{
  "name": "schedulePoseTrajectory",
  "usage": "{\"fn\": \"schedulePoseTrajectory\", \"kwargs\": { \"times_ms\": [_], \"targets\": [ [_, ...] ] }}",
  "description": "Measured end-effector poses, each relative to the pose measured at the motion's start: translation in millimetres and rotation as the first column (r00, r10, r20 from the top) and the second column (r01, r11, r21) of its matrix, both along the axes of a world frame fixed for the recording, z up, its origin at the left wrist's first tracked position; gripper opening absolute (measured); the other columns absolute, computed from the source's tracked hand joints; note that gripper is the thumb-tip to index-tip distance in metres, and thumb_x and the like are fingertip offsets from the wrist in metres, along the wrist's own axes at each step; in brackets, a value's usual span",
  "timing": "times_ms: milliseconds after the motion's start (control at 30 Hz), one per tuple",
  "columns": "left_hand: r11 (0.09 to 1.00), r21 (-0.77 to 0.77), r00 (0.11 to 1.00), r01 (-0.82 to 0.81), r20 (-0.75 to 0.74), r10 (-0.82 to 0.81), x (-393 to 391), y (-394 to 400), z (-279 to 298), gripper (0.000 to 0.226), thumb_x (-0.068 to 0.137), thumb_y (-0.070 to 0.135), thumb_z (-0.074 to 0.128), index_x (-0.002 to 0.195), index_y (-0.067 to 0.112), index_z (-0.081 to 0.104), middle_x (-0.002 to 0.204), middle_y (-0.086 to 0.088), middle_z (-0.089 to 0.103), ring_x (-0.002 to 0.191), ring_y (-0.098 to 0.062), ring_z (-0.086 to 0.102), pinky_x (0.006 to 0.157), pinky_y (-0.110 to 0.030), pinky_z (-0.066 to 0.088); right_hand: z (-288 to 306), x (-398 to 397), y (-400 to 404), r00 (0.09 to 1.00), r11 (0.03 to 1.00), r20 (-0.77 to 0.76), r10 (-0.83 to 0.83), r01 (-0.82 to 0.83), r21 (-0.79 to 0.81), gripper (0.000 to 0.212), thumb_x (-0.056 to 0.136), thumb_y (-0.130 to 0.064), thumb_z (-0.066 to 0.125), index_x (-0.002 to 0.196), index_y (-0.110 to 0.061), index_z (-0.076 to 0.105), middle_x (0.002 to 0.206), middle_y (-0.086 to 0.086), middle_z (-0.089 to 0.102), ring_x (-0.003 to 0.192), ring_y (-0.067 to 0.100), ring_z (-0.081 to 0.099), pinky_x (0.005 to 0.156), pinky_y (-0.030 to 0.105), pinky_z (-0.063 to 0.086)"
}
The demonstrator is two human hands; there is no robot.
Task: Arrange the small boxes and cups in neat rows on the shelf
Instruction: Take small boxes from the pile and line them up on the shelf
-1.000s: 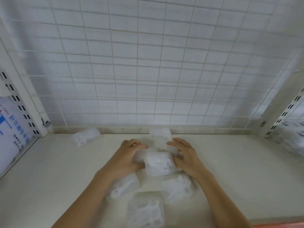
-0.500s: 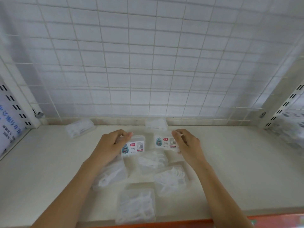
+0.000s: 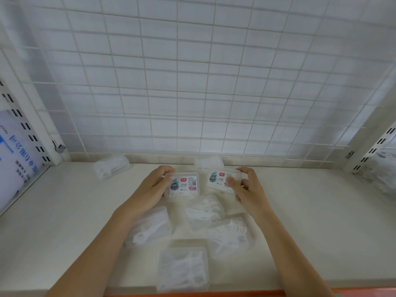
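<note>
**Two labelled boxes stood up, side by side**

Since approx. 1 s ago, two clear floss-pick boxes have been lifted out of the heap and turned label-forward; since 0.5 s ago they are barely shifted. Left box [image 3: 184,185] is gripped by left hand [image 3: 150,189], fingers curled round its left edge. Right box [image 3: 222,179] is pinched by right hand [image 3: 246,189], thumb on the front face. Boxes are held just beside each other, near mid-shelf [image 3: 64,211], apart from the wire-grid back [image 3: 192,82].

Judged: a first row is being started; most stock not yet sorted.

Contents: white floss picks seen through the clear walls. Four more boxes [image 3: 184,266] lie flat nr front edge, jumbled. One box [image 3: 111,167] lies askew at back left; another [image 3: 209,162] sits behind the held pair. No cups seen.
</note>
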State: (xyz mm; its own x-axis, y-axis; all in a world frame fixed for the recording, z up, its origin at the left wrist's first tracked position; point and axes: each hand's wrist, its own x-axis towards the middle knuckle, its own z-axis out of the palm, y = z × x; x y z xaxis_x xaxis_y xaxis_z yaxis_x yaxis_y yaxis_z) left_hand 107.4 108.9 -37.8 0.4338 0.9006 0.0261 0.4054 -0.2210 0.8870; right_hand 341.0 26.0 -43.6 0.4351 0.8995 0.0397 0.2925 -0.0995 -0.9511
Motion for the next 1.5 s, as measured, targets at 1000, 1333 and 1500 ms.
{"fn": "schedulePoseTrajectory", "kwargs": {
  "times_ms": [1000, 1333, 1500],
  "targets": [
    [0.972, 0.184, 0.949, 0.146, -0.305, -0.085, 2.8, 7.8, -13.7, 0.067, 0.076, 0.028, 0.07, 0.134, 0.02, 0.037, 0.12, 0.003, 0.037, 0.112, -0.01, 0.03, 0.091, -0.021, 0.028, -9.8, 7.1, -0.2, 0.873, 0.982, 0.46, 0.162, -0.096, -0.164, 0.067, 0.073, -0.025, 0.076, 0.131, -0.019, 0.044, 0.12, -0.007, 0.037, 0.12, 0.016, 0.032, 0.1, 0.027, 0.031],
    [0.789, 0.589, 0.974, 0.175, -0.222, -0.051, 12.2, -16.3, 17.9, 0.067, 0.068, 0.005, 0.071, 0.129, 0.014, 0.045, 0.124, -0.006, 0.041, 0.115, -0.02, 0.03, 0.084, -0.029, 0.035, 23.4, -3.0, -108.8, 0.661, 0.951, 0.69, -0.293, 0.278, 0.138, 0.065, 0.063, -0.015, 0.079, 0.121, -0.009, 0.052, 0.116, 0.005, 0.047, 0.104, 0.024, 0.039, 0.083, 0.025, 0.031],
    [0.639, 0.6, 0.873, 0.48, -0.255, -0.416, 63.4, -69.5, 35.8, 0.067, 0.068, 0.004, 0.073, 0.129, 0.009, 0.045, 0.125, -0.006, 0.042, 0.114, -0.018, 0.033, 0.089, -0.023, 0.029, 23.2, 0.6, -211.3, 0.544, 0.885, 0.742, -0.392, 0.443, 0.143, 0.066, 0.062, -0.016, 0.079, 0.121, -0.008, 0.052, 0.118, 0.009, 0.048, 0.107, 0.027, 0.041, 0.087, 0.027, 0.03]
  ]
}}
